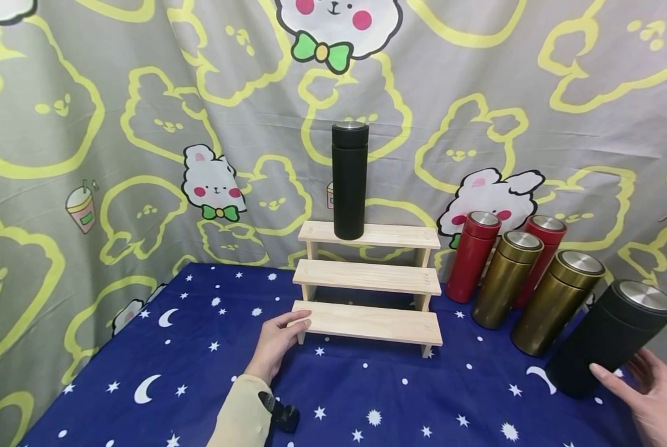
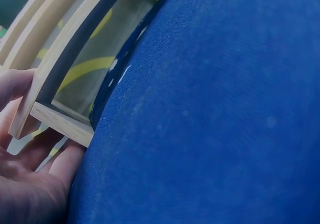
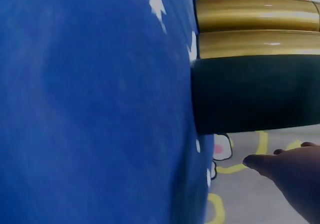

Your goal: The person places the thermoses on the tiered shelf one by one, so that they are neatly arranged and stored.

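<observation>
Pinching the wooden shelf (image 1: pixel 367 324) mid-frame with the left grip (image 1: pixel 272 347) — just steady it, no dragging. Got the right grip (image 1: pixel 654 388) spread beside the black bottle (image 1: pixel 602 338), lower right — wrap evenly before lifting.

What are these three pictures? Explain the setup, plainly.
No machine: a person works with bare hands. The wide picture comes from a camera worn on the head, the others from one on each wrist. On the blue cloth are a three-step wooden stand, a black bottle on its top step, and, to the right, two red bottles, two gold bottles and a second black bottle. The left hand grips the lowest step at its left end. The right hand is open beside the second black bottle; its wrist view shows a gap.
</observation>
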A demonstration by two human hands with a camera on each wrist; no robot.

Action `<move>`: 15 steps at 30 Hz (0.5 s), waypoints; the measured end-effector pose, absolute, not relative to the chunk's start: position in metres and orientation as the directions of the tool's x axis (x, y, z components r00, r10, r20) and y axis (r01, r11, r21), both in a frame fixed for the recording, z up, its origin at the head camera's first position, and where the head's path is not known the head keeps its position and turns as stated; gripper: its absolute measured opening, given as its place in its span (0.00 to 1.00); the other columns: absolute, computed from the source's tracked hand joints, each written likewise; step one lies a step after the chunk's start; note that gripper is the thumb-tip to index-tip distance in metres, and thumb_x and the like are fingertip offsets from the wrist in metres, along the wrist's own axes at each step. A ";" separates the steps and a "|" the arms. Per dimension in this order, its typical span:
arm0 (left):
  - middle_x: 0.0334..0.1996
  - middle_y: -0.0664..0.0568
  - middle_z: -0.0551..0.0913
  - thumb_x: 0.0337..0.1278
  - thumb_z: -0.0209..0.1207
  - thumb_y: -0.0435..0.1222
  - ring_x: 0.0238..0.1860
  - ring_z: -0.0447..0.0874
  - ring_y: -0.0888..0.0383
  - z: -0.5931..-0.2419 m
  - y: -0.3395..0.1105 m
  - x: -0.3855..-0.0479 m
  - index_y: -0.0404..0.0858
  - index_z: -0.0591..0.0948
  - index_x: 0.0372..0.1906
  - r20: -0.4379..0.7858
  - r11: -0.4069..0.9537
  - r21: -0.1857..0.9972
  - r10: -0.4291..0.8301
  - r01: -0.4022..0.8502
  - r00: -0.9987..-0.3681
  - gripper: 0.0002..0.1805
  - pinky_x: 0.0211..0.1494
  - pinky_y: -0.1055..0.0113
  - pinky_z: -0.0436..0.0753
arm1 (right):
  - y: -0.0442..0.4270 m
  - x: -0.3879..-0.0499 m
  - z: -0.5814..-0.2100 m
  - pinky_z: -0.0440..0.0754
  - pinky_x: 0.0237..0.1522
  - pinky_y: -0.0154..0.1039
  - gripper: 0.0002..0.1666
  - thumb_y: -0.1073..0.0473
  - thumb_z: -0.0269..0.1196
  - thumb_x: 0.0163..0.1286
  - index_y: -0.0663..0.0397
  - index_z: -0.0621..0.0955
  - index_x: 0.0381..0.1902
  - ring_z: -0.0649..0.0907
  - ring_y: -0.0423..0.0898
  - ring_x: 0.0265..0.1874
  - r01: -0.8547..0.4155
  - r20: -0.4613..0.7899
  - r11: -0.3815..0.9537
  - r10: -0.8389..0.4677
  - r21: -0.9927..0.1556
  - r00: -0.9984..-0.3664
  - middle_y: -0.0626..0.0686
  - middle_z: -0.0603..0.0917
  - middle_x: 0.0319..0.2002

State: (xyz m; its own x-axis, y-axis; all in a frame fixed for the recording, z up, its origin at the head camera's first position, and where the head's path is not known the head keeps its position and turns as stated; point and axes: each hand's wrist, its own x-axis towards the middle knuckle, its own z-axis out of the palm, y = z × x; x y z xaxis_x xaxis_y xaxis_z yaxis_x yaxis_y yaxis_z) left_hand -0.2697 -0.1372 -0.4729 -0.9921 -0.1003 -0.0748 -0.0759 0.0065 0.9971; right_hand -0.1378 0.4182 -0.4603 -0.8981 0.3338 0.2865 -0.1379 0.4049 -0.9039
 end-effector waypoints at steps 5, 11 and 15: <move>0.54 0.42 0.80 0.52 0.71 0.34 0.39 0.80 0.57 -0.473 -0.136 -0.270 0.34 0.87 0.47 -0.077 0.011 0.997 -0.105 -0.078 -0.991 0.16 0.40 0.68 0.77 | 0.416 -0.142 -0.460 0.60 0.54 0.18 0.44 0.63 0.61 0.72 0.39 0.52 0.77 0.62 0.27 0.60 -0.052 0.228 0.440 0.357 -0.896 -0.906 0.27 0.63 0.54; 0.55 0.41 0.79 0.52 0.71 0.35 0.41 0.81 0.56 -0.471 -0.137 -0.269 0.35 0.87 0.47 -0.074 0.031 0.996 -0.106 -0.078 -0.992 0.16 0.43 0.66 0.79 | 0.420 -0.145 -0.464 0.66 0.38 0.18 0.34 0.64 0.64 0.68 0.23 0.63 0.58 0.69 0.20 0.43 -0.057 0.238 0.451 0.356 -0.891 -0.904 0.24 0.69 0.45; 0.55 0.41 0.79 0.52 0.71 0.35 0.41 0.80 0.55 -0.470 -0.138 -0.268 0.35 0.87 0.47 -0.073 0.029 0.997 -0.103 -0.076 -0.992 0.16 0.43 0.65 0.79 | 0.419 -0.147 -0.466 0.64 0.43 0.18 0.34 0.61 0.65 0.68 0.21 0.61 0.57 0.68 0.19 0.43 -0.020 0.216 0.451 0.388 -0.892 -0.896 0.24 0.68 0.45</move>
State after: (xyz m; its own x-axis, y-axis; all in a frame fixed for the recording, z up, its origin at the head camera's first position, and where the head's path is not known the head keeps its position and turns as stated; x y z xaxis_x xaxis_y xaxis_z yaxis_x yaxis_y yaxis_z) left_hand -0.2680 -0.1377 -0.4703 -0.9920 -0.1029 -0.0732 -0.0765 0.0286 0.9967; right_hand -0.1467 0.4190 -0.4656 -0.8960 0.3877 0.2165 -0.0201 0.4515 -0.8921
